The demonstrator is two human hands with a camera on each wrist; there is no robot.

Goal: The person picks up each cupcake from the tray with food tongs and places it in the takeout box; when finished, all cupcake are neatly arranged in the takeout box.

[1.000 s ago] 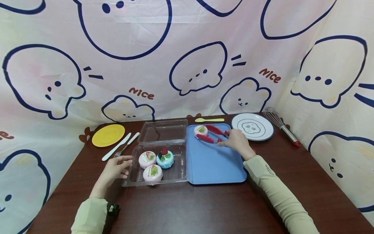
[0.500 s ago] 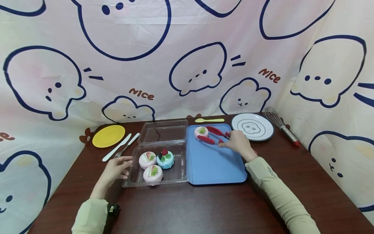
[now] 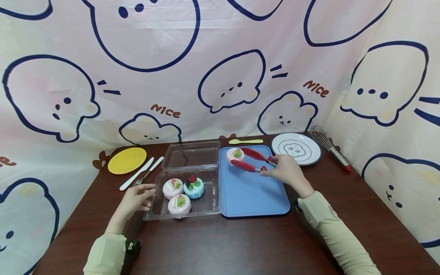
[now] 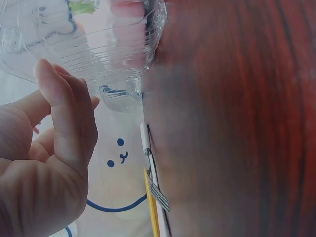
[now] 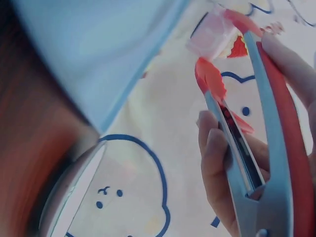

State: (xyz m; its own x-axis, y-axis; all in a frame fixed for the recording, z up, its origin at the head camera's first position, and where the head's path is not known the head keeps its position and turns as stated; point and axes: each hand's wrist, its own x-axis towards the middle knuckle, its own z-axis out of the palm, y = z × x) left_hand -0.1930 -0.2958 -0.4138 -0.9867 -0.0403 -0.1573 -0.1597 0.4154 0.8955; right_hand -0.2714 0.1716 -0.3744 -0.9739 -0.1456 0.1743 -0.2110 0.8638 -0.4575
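My right hand (image 3: pixel 287 170) can pass toward me over the near half of the blue tray (image 3: pixel 253 196), but the pink cake (image 3: pixel 235 154) fills the gap between the red tongs (image 3: pixel 253 154) and the white plate (image 3: pixel 311 149) lies just beyond. The clear box (image 3: pixel 209 191) bars my left hand (image 3: pixel 135 198) inward, the fork (image 3: pixel 150 170) forward; the near table (image 3: pixel 220 244) leaves passage.

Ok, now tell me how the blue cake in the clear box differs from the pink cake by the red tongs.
The blue cake has light blue sides; the pink cake is pale pink. A raised red berry tops the blue cake; the pink cake's topping, partly green, lies flatter. The blue cake sits in the clear box; the pink cake is between the tips of the red tongs. Both are round.
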